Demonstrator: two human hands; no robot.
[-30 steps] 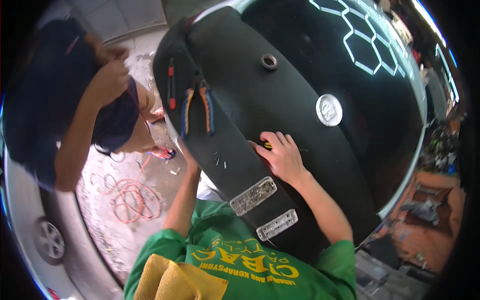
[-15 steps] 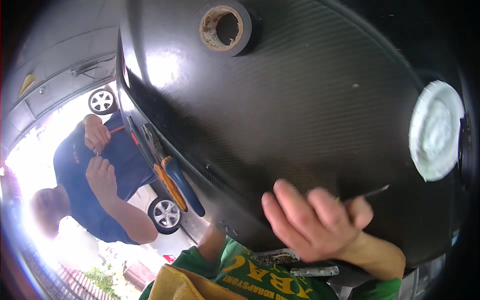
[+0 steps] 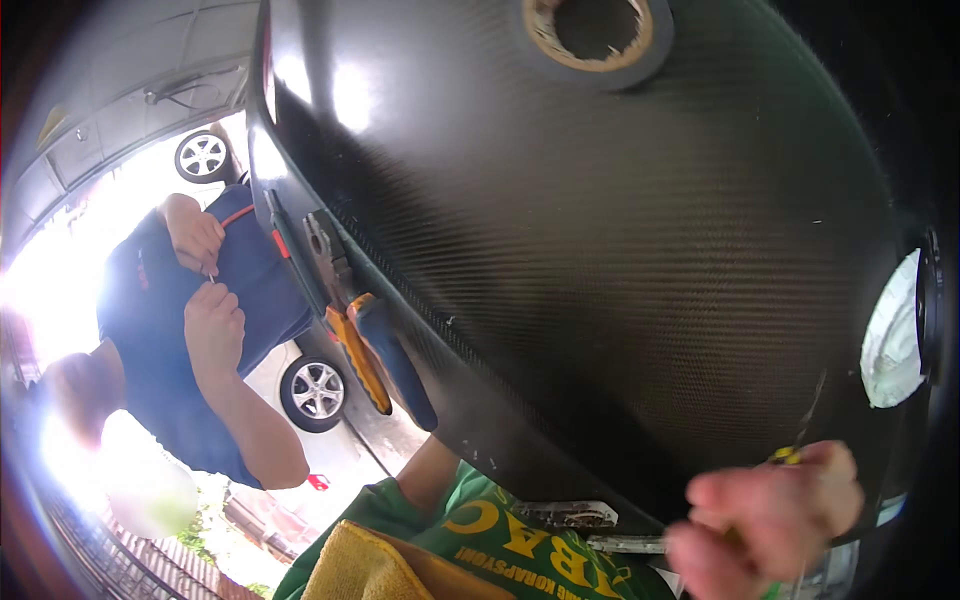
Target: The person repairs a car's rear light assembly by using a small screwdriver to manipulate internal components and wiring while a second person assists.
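My right hand, smeared by motion at the lower right, is closed around a thin tool with a yellow-and-black handle, which looks like a small screwdriver. Its slim shaft points up and away over a black carbon-patterned panel. Of my left side only the forearm shows, below the panel's left edge; the hand is out of sight. Pliers with orange and blue handles lie along that edge. Beside them is a slim dark tool with a red band.
A roll of dark tape rests at the panel's far side. A crumpled white round piece sits at the right. At left another person works with both hands on a thin red-and-metal item. A yellow cloth hangs at my front.
My right hand has moved right and nearer to me, with the thin tool now pointing more steeply upward. The view has shifted, moving the tape roll and white piece to the right.
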